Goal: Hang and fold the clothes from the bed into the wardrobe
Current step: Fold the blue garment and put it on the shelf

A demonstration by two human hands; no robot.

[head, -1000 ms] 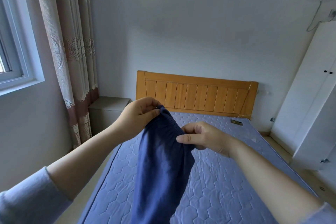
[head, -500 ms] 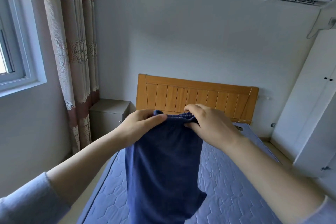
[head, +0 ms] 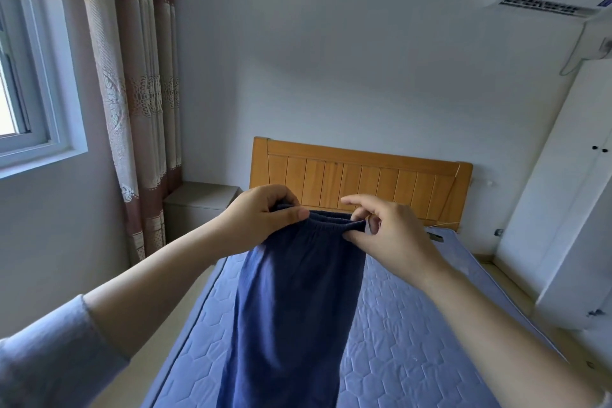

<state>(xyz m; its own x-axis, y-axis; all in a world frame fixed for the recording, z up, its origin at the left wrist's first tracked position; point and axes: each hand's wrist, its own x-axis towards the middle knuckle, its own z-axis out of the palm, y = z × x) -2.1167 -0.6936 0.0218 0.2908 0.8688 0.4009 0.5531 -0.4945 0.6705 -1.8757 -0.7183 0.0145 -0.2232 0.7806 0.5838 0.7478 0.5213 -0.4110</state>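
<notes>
Head view looks down over my two bare arms at the dark blue cloth garment with an elastic waistband [head: 294, 308], which I hold up in the air above the blue quilted mattress of the bed [head: 414, 325]. My left hand [head: 261, 215] is curled round the left end of the waistband, thumb pressed flat on the front of the cloth. My right hand [head: 387, 235] pinches the right end between thumb and bent fingers, with the index finger stretched out free above it. The waistband runs gathered between the two hands, and the rest of the garment hangs straight down from it, out of the bottom of the view. Behind my hands stands the orange wooden slatted headboard [head: 357, 182]. The tall white wardrobe [head: 563, 209] is at the right, doors closed, well apart from the garment. A grey bedside cabinet [head: 198, 205] sits left of the headboard, beside the patterned brown and cream curtain [head: 132, 76]
</notes>
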